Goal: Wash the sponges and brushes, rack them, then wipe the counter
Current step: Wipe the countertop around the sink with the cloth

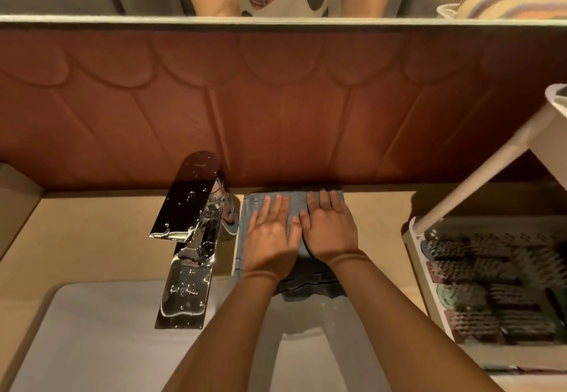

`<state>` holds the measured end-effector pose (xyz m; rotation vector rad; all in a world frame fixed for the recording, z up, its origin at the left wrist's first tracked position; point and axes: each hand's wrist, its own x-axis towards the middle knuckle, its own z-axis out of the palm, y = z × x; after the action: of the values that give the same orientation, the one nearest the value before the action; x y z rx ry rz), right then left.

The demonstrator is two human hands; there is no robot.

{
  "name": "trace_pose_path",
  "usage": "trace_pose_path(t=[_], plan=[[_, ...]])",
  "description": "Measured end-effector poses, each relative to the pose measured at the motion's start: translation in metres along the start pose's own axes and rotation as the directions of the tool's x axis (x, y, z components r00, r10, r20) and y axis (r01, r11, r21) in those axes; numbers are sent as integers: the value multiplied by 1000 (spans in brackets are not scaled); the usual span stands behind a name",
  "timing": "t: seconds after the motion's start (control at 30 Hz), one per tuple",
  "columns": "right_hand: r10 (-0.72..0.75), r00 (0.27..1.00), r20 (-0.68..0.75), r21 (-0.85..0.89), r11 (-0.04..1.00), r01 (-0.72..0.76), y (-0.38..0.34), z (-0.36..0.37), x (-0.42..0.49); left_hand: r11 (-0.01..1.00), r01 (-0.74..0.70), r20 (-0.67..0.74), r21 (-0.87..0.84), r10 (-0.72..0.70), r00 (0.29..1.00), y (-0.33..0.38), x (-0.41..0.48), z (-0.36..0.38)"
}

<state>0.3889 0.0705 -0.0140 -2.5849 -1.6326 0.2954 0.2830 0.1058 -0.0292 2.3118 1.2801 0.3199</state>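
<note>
Left hand (270, 233) and right hand (330, 232) press flat, fingers straight, on a blue-grey cloth (296, 203).
Spread palms likely load it for wiping the counter (92, 223); the rack (412, 238) is already stocked.

Middle of blue cloth (252, 207) hidden under left hand (270, 238) and right hand (329, 232), near end lost in shadow, rack (414, 239) cut off at right edge, its sponges (491, 287) dim and blurred, sink (92, 330) cropped below
</note>
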Motion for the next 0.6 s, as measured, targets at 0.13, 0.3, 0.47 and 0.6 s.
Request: trace_pose_path(t=[0.13, 0.3, 0.47, 0.6], plan=[[50, 998, -28, -2, 999, -50, -7, 5, 7, 997, -14, -43, -76, 10, 999, -3, 9, -1], [130, 990, -60, 28, 991, -129, -17, 16, 2, 984, -26, -46, -178, 18, 999, -7, 12, -7], [85, 992, -91, 28, 996, -82, -13, 21, 3, 925, 33, -66, -379, -62, 996, -7, 10, -10], [-11, 999, -52, -22, 1000, 10, -2, 21, 1, 883, 117, -95, -454, -179, 979, -4, 2, -3]])
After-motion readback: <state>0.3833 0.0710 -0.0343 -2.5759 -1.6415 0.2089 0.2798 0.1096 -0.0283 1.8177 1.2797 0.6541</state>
